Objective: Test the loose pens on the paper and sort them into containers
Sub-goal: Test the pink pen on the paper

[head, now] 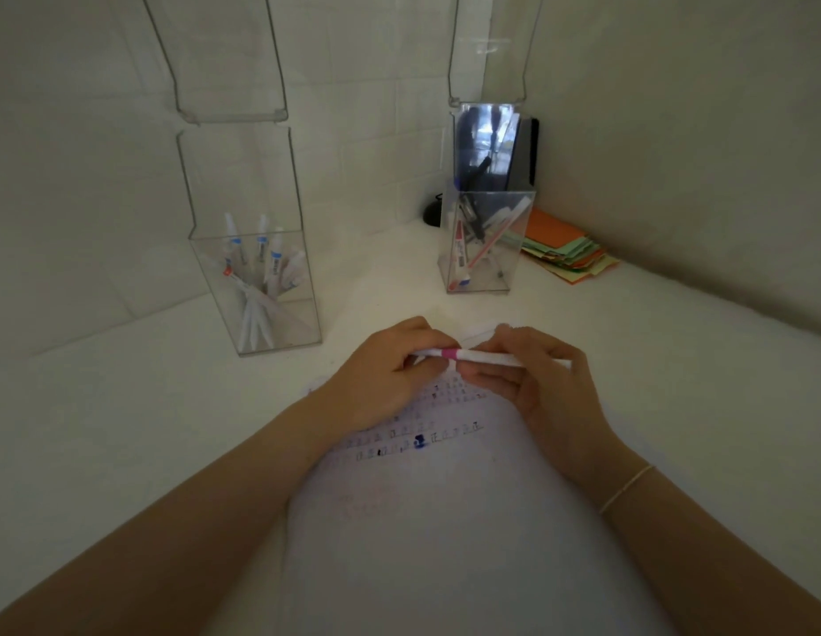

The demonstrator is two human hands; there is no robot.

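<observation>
Left hand and right hand both pinch one white pen with pink band, held level at frame centre, just above paper. Left fingers curl round cap end, right round barrel. Step, by my read: uncapping for test, or recapping after; cannot tell which. Scribbles already on paper. Next: if uncapped, stroke tip on bare patch, then drop pen in left container or right container. Both stand on counter beyond hands.
</observation>
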